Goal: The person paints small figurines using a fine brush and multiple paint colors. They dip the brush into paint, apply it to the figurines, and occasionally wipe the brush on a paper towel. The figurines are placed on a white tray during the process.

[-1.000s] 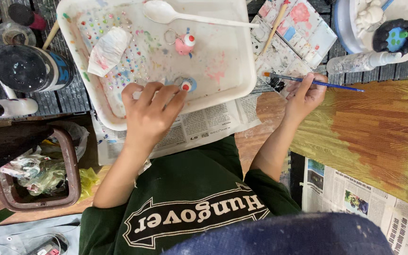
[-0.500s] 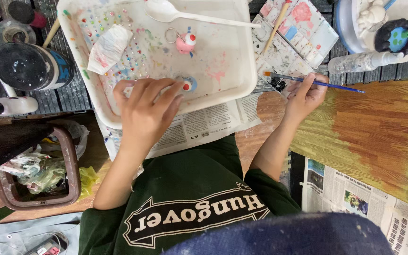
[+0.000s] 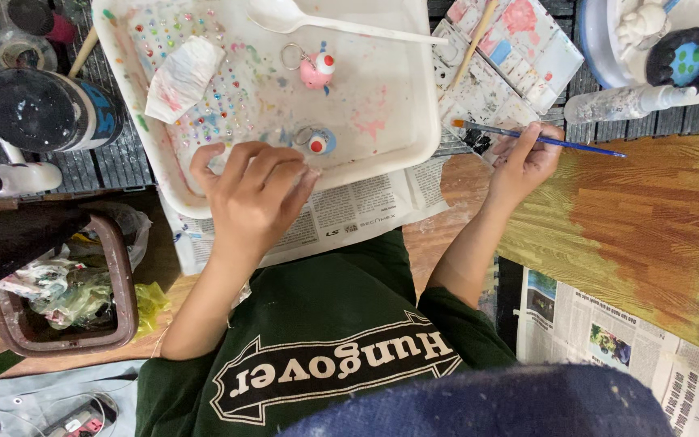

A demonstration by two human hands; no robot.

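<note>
Pinched between thumb and fingers, the thin blue paintbrush [image 3: 540, 139] sits in the right hand [image 3: 523, 162], lying nearly flat with its dark tip [image 3: 469, 129] just off the right edge of the white tray [image 3: 414, 97], over a smeared paint palette [image 3: 519, 48]. Right wrist is bent back, forearm angling toward the green shirt. Left hand [image 3: 252, 190] is knuckles-up on the tray's near rim, fingers curled loosely and spread a bit, gripping nothing I can see. Just past its fingertips, inside the tray, is a small blue-and-red keychain charm [image 3: 315, 142]; a pink one [image 3: 317, 69] sits farther in, with a white plastic spoon [image 3: 325, 20] beyond it. Crumpled tissue [image 3: 181, 77] lies in the tray's left part.
</note>
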